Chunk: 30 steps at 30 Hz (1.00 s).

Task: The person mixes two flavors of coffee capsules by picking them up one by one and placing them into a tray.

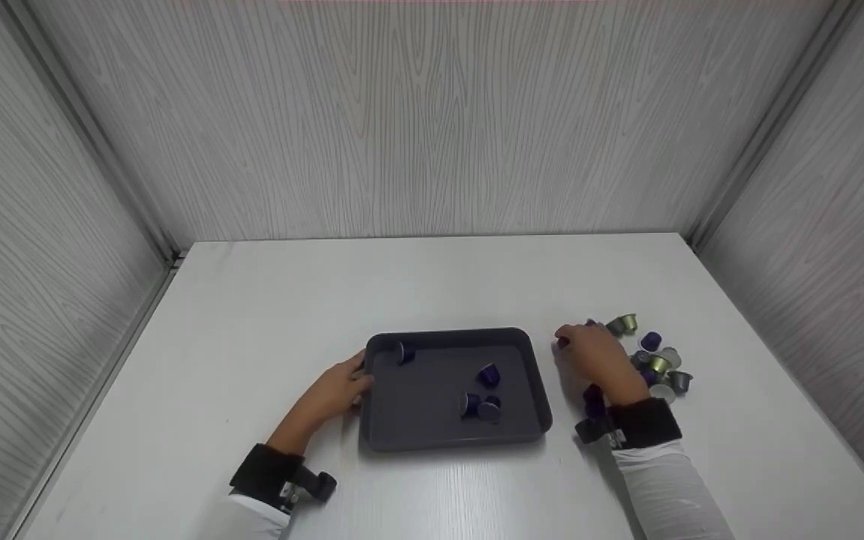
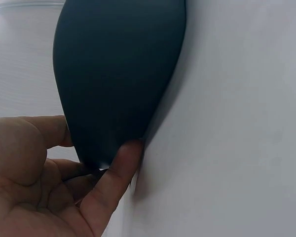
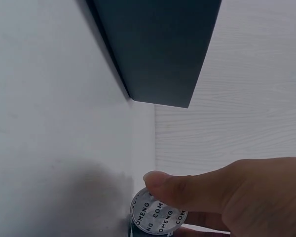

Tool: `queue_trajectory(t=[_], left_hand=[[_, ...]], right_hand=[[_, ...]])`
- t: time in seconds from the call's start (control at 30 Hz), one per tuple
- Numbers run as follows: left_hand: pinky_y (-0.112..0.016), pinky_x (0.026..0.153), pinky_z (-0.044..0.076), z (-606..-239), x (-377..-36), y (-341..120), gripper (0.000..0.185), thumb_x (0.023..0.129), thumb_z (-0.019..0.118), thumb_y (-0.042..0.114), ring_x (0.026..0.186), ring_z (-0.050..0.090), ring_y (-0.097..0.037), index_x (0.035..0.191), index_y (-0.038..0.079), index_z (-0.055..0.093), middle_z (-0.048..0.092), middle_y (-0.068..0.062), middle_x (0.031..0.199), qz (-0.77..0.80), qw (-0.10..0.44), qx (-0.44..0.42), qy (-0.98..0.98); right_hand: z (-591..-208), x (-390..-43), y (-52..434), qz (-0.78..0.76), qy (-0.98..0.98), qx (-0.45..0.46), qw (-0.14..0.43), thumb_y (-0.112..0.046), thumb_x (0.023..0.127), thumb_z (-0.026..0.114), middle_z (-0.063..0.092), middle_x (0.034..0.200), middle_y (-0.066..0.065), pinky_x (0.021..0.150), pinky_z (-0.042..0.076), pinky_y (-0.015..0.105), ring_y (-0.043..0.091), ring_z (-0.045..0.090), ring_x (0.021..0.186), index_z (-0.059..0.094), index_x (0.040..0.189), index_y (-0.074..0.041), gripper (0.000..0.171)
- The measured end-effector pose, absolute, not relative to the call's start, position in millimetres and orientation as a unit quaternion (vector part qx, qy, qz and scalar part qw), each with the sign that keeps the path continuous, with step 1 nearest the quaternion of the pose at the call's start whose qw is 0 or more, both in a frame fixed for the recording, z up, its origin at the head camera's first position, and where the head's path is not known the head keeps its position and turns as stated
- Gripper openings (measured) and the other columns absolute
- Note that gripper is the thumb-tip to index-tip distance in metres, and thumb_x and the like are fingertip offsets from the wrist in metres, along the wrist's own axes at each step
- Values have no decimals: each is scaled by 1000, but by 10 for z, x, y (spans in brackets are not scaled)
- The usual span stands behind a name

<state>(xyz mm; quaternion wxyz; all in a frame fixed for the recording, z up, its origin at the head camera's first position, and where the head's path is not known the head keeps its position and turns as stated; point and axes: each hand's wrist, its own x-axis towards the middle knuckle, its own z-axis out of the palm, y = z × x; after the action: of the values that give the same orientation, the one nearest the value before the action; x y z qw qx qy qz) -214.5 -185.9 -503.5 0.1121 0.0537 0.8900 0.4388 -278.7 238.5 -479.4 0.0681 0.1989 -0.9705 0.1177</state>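
Observation:
A dark grey rectangular tray [image 1: 417, 442] lies on the white table, holding several purple coffee capsules [image 1: 489, 375]. At its left side, my left hand [image 1: 334, 390] grips the tray; in the left wrist view, the fingers [image 2: 123, 160] bend around the tray's end [image 2: 118, 74]. To the right of the tray, my right hand [image 1: 598, 360] pinches a coffee capsule [image 3: 158, 212] whose silver lid carries printed letters. In the head view that capsule is mostly covered by the fingers. One purple capsule [image 1: 593, 399] sits beside the right wrist.
A loose group of green, purple, grey and pale capsules [image 1: 659, 364] lies right of my right hand, with green ones [image 1: 629, 323] behind it. Wood-grain panels [image 1: 432, 120] stand behind the table [image 1: 282, 292] and at both sides.

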Motion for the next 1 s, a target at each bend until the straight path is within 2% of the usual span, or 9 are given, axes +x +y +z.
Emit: queue_trajectory(t=[0.1, 0.2, 0.4, 0.57, 0.67, 1.0], left_hand=[[-44, 90, 46, -5025, -2147, -1855, 61, 98, 51, 21, 101, 58, -24, 154, 10, 30, 49, -18, 143, 431, 113, 51, 894], [-45, 91, 45, -5020, -2150, -1854, 60, 98, 51, 20, 102, 58, -25, 154, 10, 31, 49, -18, 144, 425, 109, 56, 897], [-47, 96, 42, -5016, -2147, -1857, 60, 98, 50, 20, 111, 55, -27, 154, 9, 32, 47, -19, 145, 411, 97, 69, 904], [-49, 101, 39, -5012, -2147, -1863, 60, 98, 50, 20, 119, 53, -30, 154, 8, 32, 45, -20, 146, 409, 96, 69, 905], [-49, 104, 37, -5012, -2144, -1860, 60, 98, 50, 21, 122, 51, -31, 154, 9, 31, 45, -19, 146, 410, 100, 63, 905], [-46, 95, 44, -5030, -2150, -1865, 60, 98, 50, 20, 107, 57, -27, 154, 10, 31, 50, -18, 142, 418, 108, 63, 900]], right_hand=[[-4762, -2793, 2366, 127, -974, 179, 47, -7, 88, 62, 68, 109, 19, 91, 46, 52, 41, 62, 101, 67, 117, 1, 31], [-4746, -2798, 2352, 132, -976, 171, 42, -7, 90, 59, 65, 114, 21, 91, 46, 52, 41, 60, 105, 65, 122, 2, 33], [-4745, -2784, 2345, 132, -968, 200, 78, -1, 87, 63, 64, 112, 23, 89, 47, 51, 41, 61, 103, 64, 120, 5, 34], [-4724, -2770, 2320, 144, -963, 208, 93, 4, 83, 64, 65, 117, 23, 93, 46, 50, 41, 60, 107, 64, 119, 5, 35], [-4694, -2752, 2296, 151, -962, 207, 96, 6, 82, 63, 65, 116, 22, 93, 46, 50, 40, 61, 106, 65, 117, 5, 35], [-4638, -2703, 2234, 168, -938, 255, 167, 7, 77, 69, 66, 104, 21, 79, 51, 48, 36, 64, 89, 64, 110, 7, 34]])
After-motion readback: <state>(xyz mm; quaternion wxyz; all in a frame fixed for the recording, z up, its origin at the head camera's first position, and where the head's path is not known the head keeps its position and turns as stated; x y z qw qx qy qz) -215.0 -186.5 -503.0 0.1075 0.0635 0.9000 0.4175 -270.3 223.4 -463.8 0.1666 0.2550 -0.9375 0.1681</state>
